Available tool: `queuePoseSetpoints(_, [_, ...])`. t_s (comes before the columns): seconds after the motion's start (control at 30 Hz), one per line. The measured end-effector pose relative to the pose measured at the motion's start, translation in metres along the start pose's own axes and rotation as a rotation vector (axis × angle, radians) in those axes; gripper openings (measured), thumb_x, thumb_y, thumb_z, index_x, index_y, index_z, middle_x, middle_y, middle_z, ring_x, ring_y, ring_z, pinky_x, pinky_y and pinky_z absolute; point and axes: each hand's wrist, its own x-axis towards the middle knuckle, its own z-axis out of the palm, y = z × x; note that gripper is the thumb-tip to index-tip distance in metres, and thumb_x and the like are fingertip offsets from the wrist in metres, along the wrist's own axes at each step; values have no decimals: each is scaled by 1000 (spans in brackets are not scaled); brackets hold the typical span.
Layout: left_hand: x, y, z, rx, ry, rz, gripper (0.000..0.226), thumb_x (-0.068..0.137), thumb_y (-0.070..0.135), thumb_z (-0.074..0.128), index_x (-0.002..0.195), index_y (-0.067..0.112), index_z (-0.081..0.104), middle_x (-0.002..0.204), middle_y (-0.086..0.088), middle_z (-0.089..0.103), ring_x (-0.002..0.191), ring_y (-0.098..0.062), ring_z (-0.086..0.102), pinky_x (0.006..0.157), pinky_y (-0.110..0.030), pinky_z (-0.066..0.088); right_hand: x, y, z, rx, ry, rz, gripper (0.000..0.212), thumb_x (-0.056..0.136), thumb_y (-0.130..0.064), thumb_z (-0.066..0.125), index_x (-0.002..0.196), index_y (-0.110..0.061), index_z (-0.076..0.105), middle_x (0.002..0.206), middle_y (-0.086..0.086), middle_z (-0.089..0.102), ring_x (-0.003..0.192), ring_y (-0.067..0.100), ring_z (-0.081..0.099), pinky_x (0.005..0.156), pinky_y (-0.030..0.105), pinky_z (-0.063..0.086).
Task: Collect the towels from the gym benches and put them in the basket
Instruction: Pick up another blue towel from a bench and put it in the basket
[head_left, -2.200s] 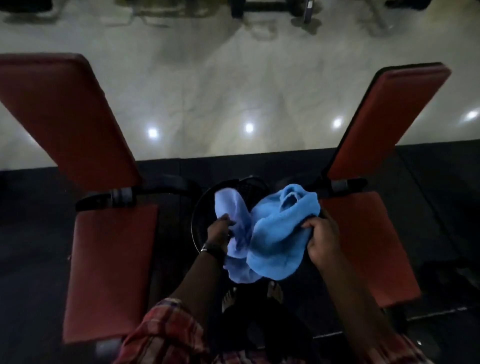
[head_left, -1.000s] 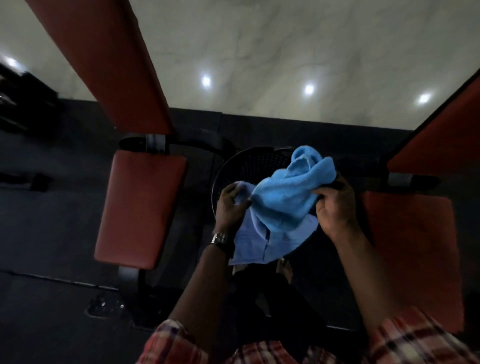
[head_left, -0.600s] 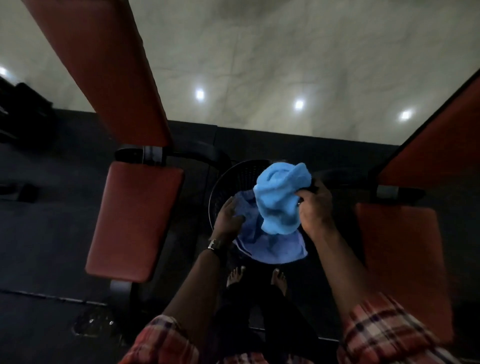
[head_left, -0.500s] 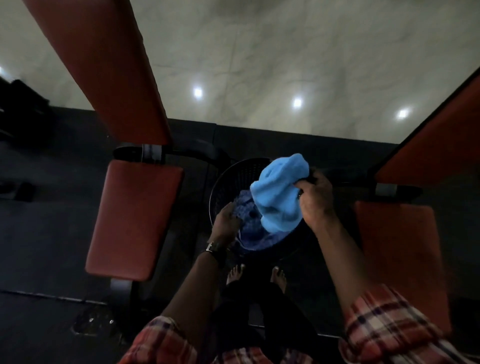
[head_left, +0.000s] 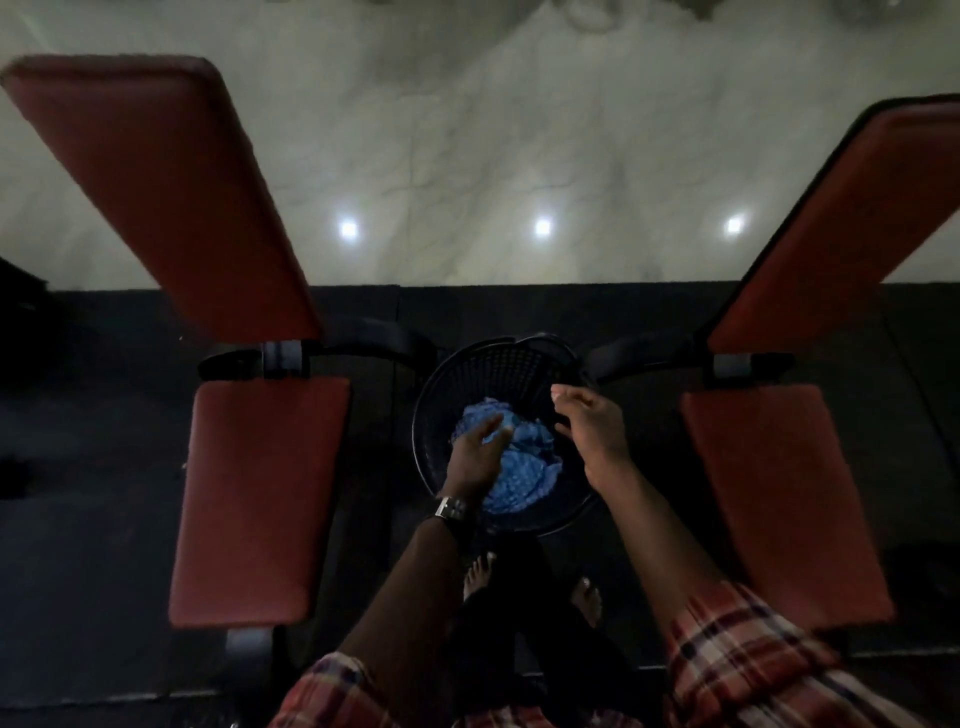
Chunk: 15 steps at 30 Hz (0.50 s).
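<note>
The blue towels (head_left: 524, 462) lie crumpled inside the round black mesh basket (head_left: 498, 364), which stands on the dark floor between two red gym benches. My left hand (head_left: 475, 457), with a watch on its wrist, reaches into the basket and rests on the towels with its fingers spread. Above the basket's right rim hovers my right hand (head_left: 589, 431), fingers apart and holding nothing. The left bench seat (head_left: 260, 499) and the right bench seat (head_left: 774, 499) are bare.
Each bench has a tilted red backrest, one at the left (head_left: 156, 192) and one at the right (head_left: 852, 223). A pale marble floor (head_left: 493, 156) lies beyond the dark mat. My bare feet (head_left: 478, 571) stand just behind the basket.
Both hands have let go of the blue towels, which dropped from above the rim down into the basket. My right hand has opened and lifted clear.
</note>
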Motion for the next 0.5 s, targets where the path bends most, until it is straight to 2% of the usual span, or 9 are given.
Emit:
queuePoseSetpoints(0.1, [-13,22,18,13,-64,43,31,98,35,55,121,18,64,119,-6,67,113,-24,62,97,-49,52,-11,-6,-25,68,38,-31,22,91,-18,60,108,-13,73,113,4,71,105,17,65,93,42,55])
queuePoseSetpoints(0.17, [-28,38,37,-25,-127,44,19,99,40,51,102,28,66,98,6,68,98,-17,64,81,-40,55,-22,-8,-47,154,77,-28,17,93,-18,59,103,-17,73,117,7,70,102,17,65,85,39,56])
queuePoseSetpoints(0.27, [-51,54,74,-68,-212,67,27,100,37,47,85,28,68,78,15,73,75,-2,69,60,-18,54,-45,-5,-89,283,150,-26,16,94,-17,59,102,-14,72,118,14,69,97,17,64,76,35,55])
queuePoseSetpoints(0.3, [-58,58,87,-76,-247,75,27,100,35,47,86,28,69,80,16,75,76,-1,70,61,-18,54,-54,-4,-104,313,161,-27,16,95,-16,58,102,-12,71,118,17,69,96,18,63,78,37,55])
queuePoseSetpoints(0.4, [-86,62,134,-15,-365,88,27,100,36,46,105,25,70,103,4,72,96,-15,66,78,-32,52,-92,9,-159,413,217,-31,16,97,-16,54,97,-12,70,120,21,67,100,25,63,93,49,54])
queuePoseSetpoints(0.5, [-127,52,193,48,-466,139,35,100,36,44,119,19,67,117,-1,69,104,-17,63,75,-30,49,-138,40,-226,520,291,-65,17,99,-18,52,101,-15,69,118,15,69,106,28,65,92,49,54])
